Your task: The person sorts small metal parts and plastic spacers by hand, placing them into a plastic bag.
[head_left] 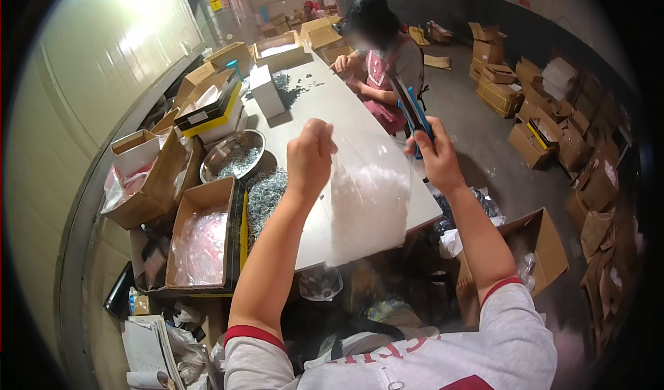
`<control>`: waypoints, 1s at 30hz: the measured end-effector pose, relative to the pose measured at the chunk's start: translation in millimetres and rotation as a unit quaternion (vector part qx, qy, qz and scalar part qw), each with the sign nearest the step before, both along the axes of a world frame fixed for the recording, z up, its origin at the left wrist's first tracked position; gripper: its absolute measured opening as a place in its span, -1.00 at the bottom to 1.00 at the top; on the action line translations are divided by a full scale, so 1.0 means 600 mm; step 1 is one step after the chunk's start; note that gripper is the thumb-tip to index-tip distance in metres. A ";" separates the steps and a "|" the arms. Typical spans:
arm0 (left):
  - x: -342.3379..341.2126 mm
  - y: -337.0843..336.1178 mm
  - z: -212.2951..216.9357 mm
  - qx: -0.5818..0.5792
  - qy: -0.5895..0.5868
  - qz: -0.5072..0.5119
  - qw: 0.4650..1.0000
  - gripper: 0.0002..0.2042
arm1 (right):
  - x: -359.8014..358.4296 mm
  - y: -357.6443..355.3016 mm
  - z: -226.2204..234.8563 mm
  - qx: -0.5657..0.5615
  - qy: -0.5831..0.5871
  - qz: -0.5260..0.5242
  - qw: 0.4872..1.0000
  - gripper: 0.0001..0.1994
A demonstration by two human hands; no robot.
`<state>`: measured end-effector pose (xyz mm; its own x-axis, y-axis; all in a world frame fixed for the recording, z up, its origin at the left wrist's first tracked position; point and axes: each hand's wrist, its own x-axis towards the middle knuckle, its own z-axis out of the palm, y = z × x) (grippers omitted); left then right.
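Note:
My left hand (310,156) is closed on the gathered top of a clear plastic bag (370,213). White contents, too blurred to name, fill the bag, which hangs over the near end of the white table. To its right, my right hand (437,156) is raised with its fingers wrapped round a blue and black stapler (413,113). The stapler's long arms point up and away from me, slightly parted at the far end. Beside my left forearm lies a heap of small grey metal pieces (266,200).
Left of the heap are a metal bowl (257,141) of similar pieces and a box (174,251) of plastic packets. A white carton (266,92) stands on the table (304,106). Another person (384,65) sits at its far right side. Cardboard boxes (501,89) line the right-hand floor.

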<state>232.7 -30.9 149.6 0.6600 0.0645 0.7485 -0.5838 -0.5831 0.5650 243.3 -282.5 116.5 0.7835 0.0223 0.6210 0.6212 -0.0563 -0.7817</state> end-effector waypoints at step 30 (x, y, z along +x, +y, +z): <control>-0.060 0.058 -0.035 0.066 -0.074 -0.021 0.995 -0.94 | -0.049 -0.218 -0.067 -0.457 -0.133 -0.356 0.804 -0.60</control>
<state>196.8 3.7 128.4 0.5421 -0.0659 0.8377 -0.6797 -0.6206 0.3910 213.8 -413.0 76.2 0.6412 0.1691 0.7485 0.3154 -0.9473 -0.0561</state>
